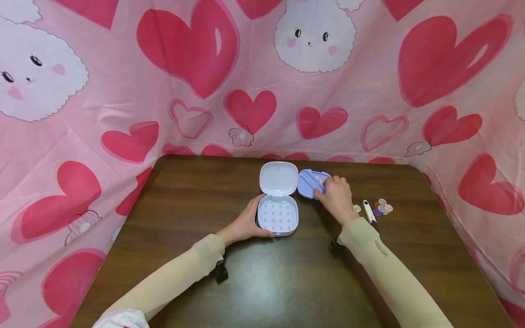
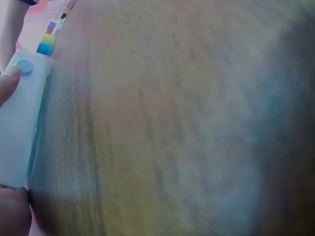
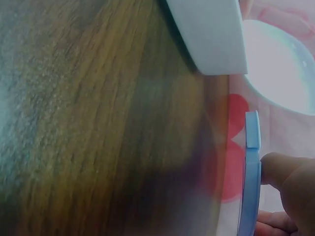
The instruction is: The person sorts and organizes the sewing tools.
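A small white box (image 1: 277,217) stands on the table with its lid (image 1: 279,177) hinged up at the back. Rows of small pegs line its floor. My left hand (image 1: 248,223) grips the box from the left side, thumb along the front near a round blue button (image 2: 24,67). To the right of the raised lid, my right hand (image 1: 337,197) holds a thin lavender-blue tray (image 1: 308,183) by its right side. The tray has a long diagonal groove and a small yellowish mark. In the right wrist view the tray appears edge-on, apart from the box.
Right of my right hand lie a white-handled tool (image 1: 369,212) with a dark end and several small spool-like rounds (image 1: 381,207) in orange, purple and cream. Another pale round (image 1: 357,208) sits close by the right wrist. A heart-print cloth (image 1: 250,109) hangs behind the table.
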{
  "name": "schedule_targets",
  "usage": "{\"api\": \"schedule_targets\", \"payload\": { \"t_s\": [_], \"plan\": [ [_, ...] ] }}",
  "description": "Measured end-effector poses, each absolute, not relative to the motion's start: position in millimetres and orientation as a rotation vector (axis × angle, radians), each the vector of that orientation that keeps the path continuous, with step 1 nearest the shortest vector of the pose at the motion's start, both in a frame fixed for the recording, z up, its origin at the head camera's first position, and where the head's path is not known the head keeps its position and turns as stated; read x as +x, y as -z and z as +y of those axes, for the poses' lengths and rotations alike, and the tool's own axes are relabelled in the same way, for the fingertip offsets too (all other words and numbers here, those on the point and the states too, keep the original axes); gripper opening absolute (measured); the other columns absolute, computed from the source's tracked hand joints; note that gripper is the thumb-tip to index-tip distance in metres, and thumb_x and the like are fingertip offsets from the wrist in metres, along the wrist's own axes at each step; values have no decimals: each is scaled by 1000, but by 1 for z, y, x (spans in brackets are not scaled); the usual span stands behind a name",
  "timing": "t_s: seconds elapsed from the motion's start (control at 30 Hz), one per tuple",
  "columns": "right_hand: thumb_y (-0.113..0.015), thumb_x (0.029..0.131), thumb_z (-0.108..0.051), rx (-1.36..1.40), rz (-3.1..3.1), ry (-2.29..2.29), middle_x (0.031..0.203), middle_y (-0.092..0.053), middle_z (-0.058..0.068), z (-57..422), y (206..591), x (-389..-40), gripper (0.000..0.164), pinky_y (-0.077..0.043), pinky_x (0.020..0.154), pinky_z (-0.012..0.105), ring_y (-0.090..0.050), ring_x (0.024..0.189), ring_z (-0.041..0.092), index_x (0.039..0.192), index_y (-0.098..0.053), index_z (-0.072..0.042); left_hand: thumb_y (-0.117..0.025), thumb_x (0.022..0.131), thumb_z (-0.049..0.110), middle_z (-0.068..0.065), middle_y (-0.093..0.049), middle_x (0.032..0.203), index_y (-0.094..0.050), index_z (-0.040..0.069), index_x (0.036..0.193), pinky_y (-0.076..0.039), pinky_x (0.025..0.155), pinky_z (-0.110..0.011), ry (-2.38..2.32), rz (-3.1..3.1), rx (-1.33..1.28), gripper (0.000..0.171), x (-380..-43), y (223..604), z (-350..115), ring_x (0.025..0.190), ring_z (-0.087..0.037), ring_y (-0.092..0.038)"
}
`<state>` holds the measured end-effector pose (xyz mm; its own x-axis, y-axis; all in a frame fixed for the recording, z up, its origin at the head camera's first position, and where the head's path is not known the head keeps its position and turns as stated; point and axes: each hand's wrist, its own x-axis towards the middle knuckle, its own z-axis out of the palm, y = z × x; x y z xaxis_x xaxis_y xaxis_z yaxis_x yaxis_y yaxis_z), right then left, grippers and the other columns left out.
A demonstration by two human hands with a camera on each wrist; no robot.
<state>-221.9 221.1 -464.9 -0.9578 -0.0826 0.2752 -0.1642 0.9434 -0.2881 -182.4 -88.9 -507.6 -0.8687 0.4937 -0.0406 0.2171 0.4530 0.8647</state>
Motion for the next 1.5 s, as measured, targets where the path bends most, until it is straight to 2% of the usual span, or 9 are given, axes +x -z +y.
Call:
{"api": "schedule_targets", "payload": {
  "t_s": [0.13, 0.5, 1.13, 1.5],
  "plan": [
    [-74, 90, -27, 182, -2867, -448, 84, -58, 25, 218, 466, -224, 38, -44, 76, 56, -53, 85, 45, 76, -60, 5, -99, 69, 31, -18, -34, 159, -21, 10, 162, -32, 120, -53, -1386, 2421, 618, 123, -183, 508, -89, 142, -31, -39],
    [-75, 92, -28, 200, -2966, -381, 89, -60, 26, 212, 475, -230, 41, -45, 79, 54, -53, 90, 45, 80, -65, 9, -99, 71, 31, -16, -33, 159, -20, 12, 163, -32, 121, -53, -1371, 2419, 590, 123, -181, 508, -88, 142, -31, -39],
    [-76, 94, -25, 173, -2996, -378, 99, -61, 31, 211, 483, -233, 42, -47, 81, 56, -54, 95, 46, 103, -66, 16, -98, 72, 33, -16, -33, 159, -20, 14, 163, -32, 120, -56, -1384, 2406, 598, 121, -181, 507, -88, 142, -31, -39],
    [-75, 95, -24, 149, -3008, -397, 101, -61, 31, 210, 481, -234, 44, -47, 82, 56, -54, 96, 46, 107, -66, 17, -98, 71, 33, -16, -33, 159, -19, 15, 164, -32, 120, -56, -1381, 2403, 594, 123, -181, 509, -89, 142, -32, -39]
  ]
}}
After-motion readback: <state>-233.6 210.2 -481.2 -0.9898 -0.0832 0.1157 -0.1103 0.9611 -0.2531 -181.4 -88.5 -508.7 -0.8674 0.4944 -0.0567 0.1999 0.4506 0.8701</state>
